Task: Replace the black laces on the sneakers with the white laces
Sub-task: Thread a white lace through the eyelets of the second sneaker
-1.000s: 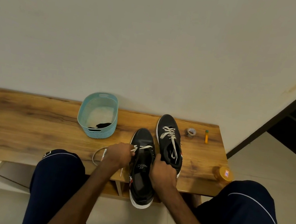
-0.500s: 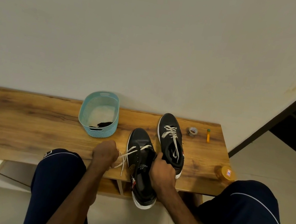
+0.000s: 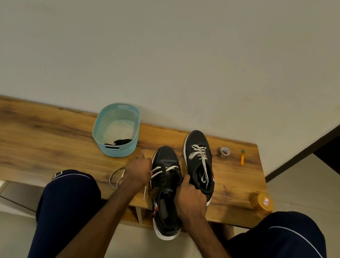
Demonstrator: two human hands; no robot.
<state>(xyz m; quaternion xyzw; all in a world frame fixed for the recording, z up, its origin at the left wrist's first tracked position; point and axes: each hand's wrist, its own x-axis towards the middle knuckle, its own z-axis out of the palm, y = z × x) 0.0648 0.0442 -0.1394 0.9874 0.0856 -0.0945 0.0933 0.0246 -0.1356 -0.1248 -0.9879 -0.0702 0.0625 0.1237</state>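
The curled fingers of the left hand [image 3: 137,172] are pinching the white lace [image 3: 166,169] at the left edge of the near sneaker [image 3: 166,156], lower centre of frame. The right hand [image 3: 191,198] is clamping its fingers round the shoe's collar, steadying it on the wooden bench [image 3: 33,143]. Lacing appears to be just starting here; the far sneaker [image 3: 198,139] is already wearing white. Next, the tip likely needs feeding into the following eyelet. Half a second ago the left hand was drawing slack further left; now it is closing back in.
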